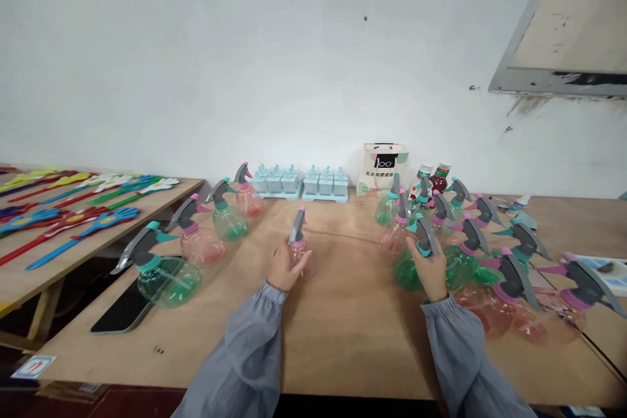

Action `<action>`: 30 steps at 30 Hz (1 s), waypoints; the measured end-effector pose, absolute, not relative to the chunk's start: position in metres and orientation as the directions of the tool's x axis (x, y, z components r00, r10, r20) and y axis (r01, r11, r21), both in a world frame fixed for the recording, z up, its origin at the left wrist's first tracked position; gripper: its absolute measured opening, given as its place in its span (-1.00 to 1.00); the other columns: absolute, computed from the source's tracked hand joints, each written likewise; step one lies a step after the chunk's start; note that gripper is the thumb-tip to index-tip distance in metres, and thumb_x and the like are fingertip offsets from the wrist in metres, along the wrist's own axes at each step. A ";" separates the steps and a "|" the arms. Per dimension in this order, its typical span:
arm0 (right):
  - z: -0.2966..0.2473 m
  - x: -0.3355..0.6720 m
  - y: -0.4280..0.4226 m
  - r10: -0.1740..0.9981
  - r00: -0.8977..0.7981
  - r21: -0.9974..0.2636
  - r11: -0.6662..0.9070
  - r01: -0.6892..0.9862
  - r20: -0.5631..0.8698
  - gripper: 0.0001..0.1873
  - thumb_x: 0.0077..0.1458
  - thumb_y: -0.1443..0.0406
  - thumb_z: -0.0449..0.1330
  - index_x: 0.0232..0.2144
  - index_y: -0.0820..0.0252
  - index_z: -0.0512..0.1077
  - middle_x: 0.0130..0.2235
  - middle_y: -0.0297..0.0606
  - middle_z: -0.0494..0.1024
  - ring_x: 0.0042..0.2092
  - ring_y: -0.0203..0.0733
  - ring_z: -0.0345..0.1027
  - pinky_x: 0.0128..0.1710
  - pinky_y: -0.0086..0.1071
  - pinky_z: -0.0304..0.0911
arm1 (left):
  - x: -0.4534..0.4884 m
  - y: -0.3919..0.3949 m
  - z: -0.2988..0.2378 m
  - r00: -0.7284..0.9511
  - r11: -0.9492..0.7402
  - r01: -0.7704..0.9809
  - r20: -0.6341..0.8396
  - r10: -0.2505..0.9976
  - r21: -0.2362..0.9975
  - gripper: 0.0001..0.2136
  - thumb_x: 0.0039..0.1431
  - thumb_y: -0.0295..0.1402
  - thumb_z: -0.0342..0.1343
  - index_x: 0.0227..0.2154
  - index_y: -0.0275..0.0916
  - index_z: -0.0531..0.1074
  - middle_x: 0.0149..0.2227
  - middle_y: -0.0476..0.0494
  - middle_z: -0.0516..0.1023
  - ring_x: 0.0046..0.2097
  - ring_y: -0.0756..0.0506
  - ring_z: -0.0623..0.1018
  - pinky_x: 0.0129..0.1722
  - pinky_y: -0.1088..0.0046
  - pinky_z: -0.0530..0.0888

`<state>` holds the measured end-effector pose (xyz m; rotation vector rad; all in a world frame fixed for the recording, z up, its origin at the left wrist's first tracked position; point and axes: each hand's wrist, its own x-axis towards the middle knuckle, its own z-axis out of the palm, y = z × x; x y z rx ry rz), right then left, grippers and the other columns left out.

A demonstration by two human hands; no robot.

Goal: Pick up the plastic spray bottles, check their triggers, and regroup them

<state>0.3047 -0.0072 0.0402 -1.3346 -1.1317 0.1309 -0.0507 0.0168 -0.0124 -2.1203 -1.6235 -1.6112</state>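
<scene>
left hand (287, 266), right hand (431, 271), 1 bottle (297, 228) (425, 235) each

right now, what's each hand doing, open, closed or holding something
Left hand: closed around a pink bottle, below its spray head.
Right hand: closed on a green bottle, near its neck.

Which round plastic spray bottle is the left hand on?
The left hand is on the translucent pink spray bottle with grey and pink trigger, alone between the left row and right cluster of bottles.
</scene>
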 end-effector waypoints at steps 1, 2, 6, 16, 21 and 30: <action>0.039 0.305 -0.009 0.609 0.496 -0.770 0.346 0.537 0.619 -0.25 -0.04 -0.08 0.31 0.06 0.27 0.35 -0.06 -0.02 0.52 -0.05 0.04 0.44 0.03 0.00 0.32 | -0.051 0.017 -0.012 -0.075 -0.451 0.729 0.715 0.695 0.515 -0.60 0.17 0.02 0.12 -0.13 -0.21 0.36 -0.24 -0.24 0.59 -0.15 -0.27 0.62 -0.12 0.09 0.54; 0.037 0.305 -0.012 0.543 0.489 -0.719 0.381 0.581 0.683 -0.14 -0.07 -0.07 0.34 0.15 0.26 0.24 0.03 0.03 0.45 0.03 0.08 0.40 0.07 0.04 0.30 | -0.052 0.016 -0.013 -0.076 -0.441 0.740 0.716 0.694 0.507 -0.59 0.16 0.03 0.13 -0.13 -0.21 0.36 -0.24 -0.24 0.59 -0.15 -0.28 0.62 -0.12 0.09 0.54; 0.030 0.299 -0.040 0.214 0.366 -0.424 0.420 0.803 0.906 -0.04 -0.13 0.01 0.41 0.20 0.13 0.08 0.12 0.06 0.26 0.17 0.23 0.26 0.13 0.19 0.24 | -0.051 0.015 -0.016 -0.074 -0.421 0.768 0.720 0.690 0.483 -0.53 0.06 0.02 0.19 -0.09 -0.20 0.36 -0.20 -0.26 0.58 -0.12 -0.32 0.62 -0.09 0.04 0.53; 0.044 0.191 -0.065 0.709 -0.018 -0.611 0.619 0.494 0.705 -0.17 0.12 0.15 0.26 0.32 0.13 -0.02 0.28 0.09 0.21 0.33 0.14 0.13 0.27 0.14 0.17 | 0.018 -0.029 -0.016 0.305 -0.726 0.590 0.735 0.605 0.353 -0.30 0.18 -0.14 0.11 0.35 -0.09 0.04 0.14 -0.37 0.49 0.13 -0.35 0.54 0.02 -0.02 0.55; 0.045 0.175 -0.046 0.812 -0.044 -0.769 0.567 0.295 0.582 -0.21 0.08 0.20 0.25 0.27 0.09 -0.02 0.18 0.00 0.35 0.23 0.01 0.29 0.19 -0.04 0.29 | 0.016 -0.034 -0.010 0.324 -0.813 0.485 0.797 0.510 0.323 -0.29 0.14 0.03 0.09 0.34 0.06 0.06 0.07 -0.23 0.56 0.04 -0.29 0.59 -0.01 0.02 0.57; 0.059 0.180 -0.046 0.919 -0.066 -0.914 0.393 0.101 0.389 -0.47 -0.06 0.37 0.17 0.01 -0.01 0.28 0.00 -0.26 0.50 -0.46 -0.35 0.24 -0.36 -0.35 0.33 | -0.152 -0.042 0.038 -0.558 -0.020 0.829 0.829 0.023 0.558 -0.21 0.00 -0.08 0.27 0.20 -0.23 0.02 0.23 -0.45 0.26 0.27 -0.45 0.32 0.20 -0.25 0.29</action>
